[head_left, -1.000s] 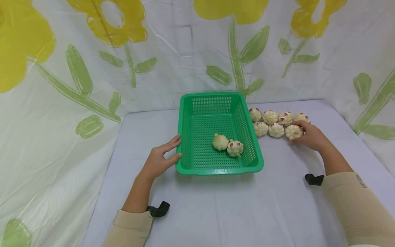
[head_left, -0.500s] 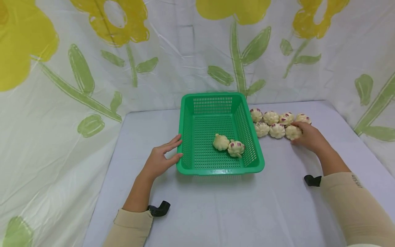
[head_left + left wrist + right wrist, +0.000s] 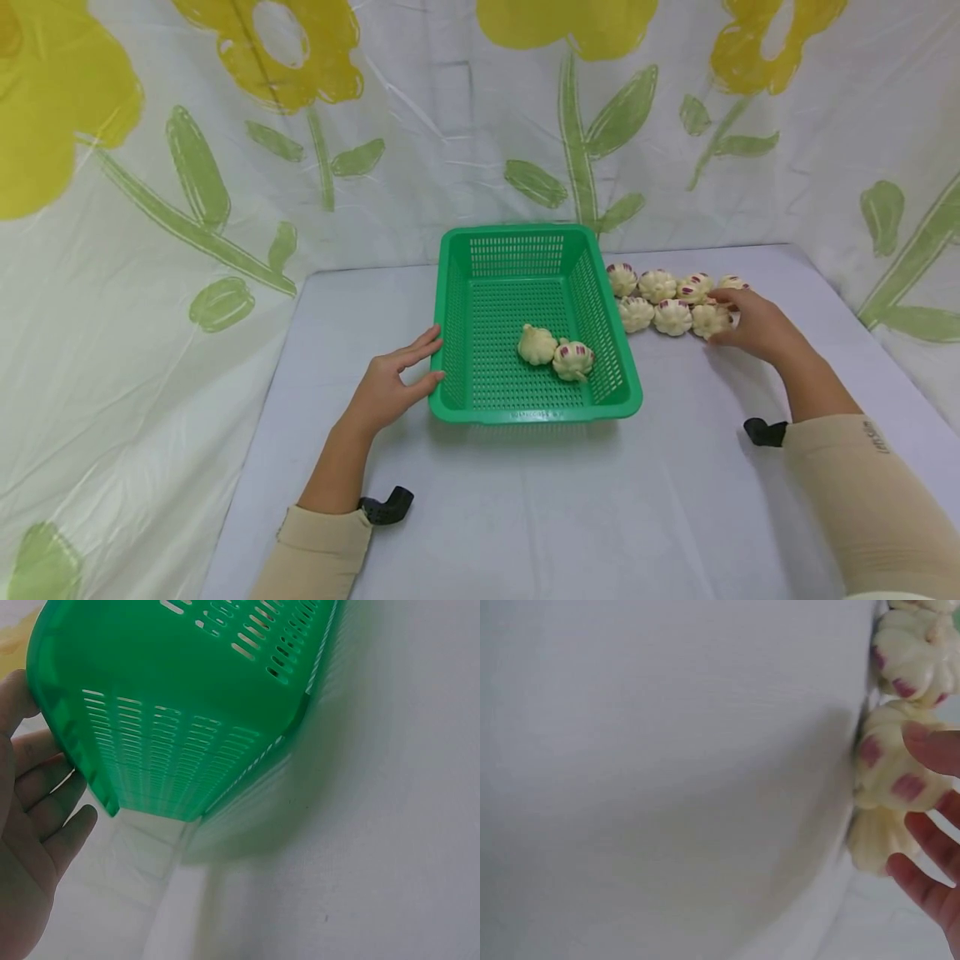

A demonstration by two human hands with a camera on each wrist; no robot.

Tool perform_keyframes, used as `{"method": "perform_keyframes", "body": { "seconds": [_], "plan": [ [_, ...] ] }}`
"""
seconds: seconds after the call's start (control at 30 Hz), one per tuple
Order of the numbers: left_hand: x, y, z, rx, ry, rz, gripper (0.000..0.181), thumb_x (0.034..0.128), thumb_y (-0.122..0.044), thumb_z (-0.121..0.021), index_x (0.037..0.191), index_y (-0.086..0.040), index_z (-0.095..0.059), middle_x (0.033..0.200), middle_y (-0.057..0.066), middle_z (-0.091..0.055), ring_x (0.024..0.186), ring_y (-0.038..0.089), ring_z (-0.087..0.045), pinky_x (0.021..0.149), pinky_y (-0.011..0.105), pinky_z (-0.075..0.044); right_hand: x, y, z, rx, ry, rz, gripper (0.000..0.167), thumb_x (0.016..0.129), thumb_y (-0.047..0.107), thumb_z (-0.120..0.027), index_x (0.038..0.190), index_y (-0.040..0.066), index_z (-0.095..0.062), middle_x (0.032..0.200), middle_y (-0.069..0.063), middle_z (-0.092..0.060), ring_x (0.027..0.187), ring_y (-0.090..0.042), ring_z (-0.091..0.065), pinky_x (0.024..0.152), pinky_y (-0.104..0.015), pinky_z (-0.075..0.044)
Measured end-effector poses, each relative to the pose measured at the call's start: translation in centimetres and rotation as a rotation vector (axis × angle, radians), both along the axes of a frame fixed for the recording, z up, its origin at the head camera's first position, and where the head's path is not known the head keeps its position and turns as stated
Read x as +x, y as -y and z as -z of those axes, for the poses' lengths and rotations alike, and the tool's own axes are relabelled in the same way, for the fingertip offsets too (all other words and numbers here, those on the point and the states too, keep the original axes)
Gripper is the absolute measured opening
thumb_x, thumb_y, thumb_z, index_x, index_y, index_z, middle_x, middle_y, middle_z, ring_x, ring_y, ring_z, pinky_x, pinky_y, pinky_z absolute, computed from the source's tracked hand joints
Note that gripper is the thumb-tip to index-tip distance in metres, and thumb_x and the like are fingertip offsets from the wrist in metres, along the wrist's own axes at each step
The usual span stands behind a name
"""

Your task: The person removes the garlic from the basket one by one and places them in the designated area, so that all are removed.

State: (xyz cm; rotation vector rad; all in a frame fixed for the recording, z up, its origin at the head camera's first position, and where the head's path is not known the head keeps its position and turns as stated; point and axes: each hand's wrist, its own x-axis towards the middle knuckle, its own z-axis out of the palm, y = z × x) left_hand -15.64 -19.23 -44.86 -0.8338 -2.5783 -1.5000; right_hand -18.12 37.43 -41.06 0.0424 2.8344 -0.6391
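Observation:
On the white table stand several garlic bulbs (image 3: 672, 317) in two rows, pale cream with purple patches. My right hand (image 3: 757, 327) is at the right end of the front row, thumb and fingers spread loosely around the end garlic bulb (image 3: 708, 322). In the right wrist view the thumb overlaps that bulb (image 3: 900, 769), and the fingertips lie beside it. My left hand (image 3: 386, 390) rests against the left rim of a green plastic basket (image 3: 534, 416), fingers fairly straight, thumb near the front corner. Two more garlic bulbs (image 3: 537, 345) lie inside the basket.
The basket's right wall stands close beside the left end of the garlic rows. A white sheet (image 3: 450, 183) painted with yellow flowers hangs behind the table (image 3: 570, 508). A black wrist mount (image 3: 765, 432) juts out at each sleeve cuff.
The end garlic bulb has shifted slightly left, closer to its neighbour. My right hand has moved back a little from it and loosened. The left hand and basket stay in place.

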Motion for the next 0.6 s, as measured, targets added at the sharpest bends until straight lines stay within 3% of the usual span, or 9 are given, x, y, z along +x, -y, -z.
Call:
{"method": "perform_keyframes", "body": {
  "seconds": [0.3, 0.6],
  "plan": [
    [0.1, 0.1, 0.0, -0.008, -0.028, 0.007, 0.051, 0.0904, -0.021, -0.073, 0.138, -0.009, -0.058, 0.149, -0.003, -0.048, 0.136, 0.019, -0.049, 0.109, 0.040, -0.043, -0.5, 0.9, -3.4, 0.055, 0.046, -0.078, 0.073, 0.087, 0.024, -0.076, 0.146, 0.004, -0.039, 0.146, -0.030, -0.038, 0.131, -0.052, -0.035, 0.098, -0.071, -0.035],
    [0.1, 0.1, -0.2, -0.020, -0.023, 0.007, 0.051, 0.0912, -0.021, -0.072, 0.139, -0.009, -0.057, 0.150, -0.003, -0.048, 0.136, 0.019, -0.048, 0.110, 0.042, -0.043, -1.0, 5.5, -9.0, 0.132, 0.039, -0.216, 0.060, 0.090, 0.032, -0.072, 0.139, 0.005, -0.052, 0.136, -0.025, -0.055, 0.124, -0.045, -0.049, 0.092, -0.062, -0.047]
  ]
}}
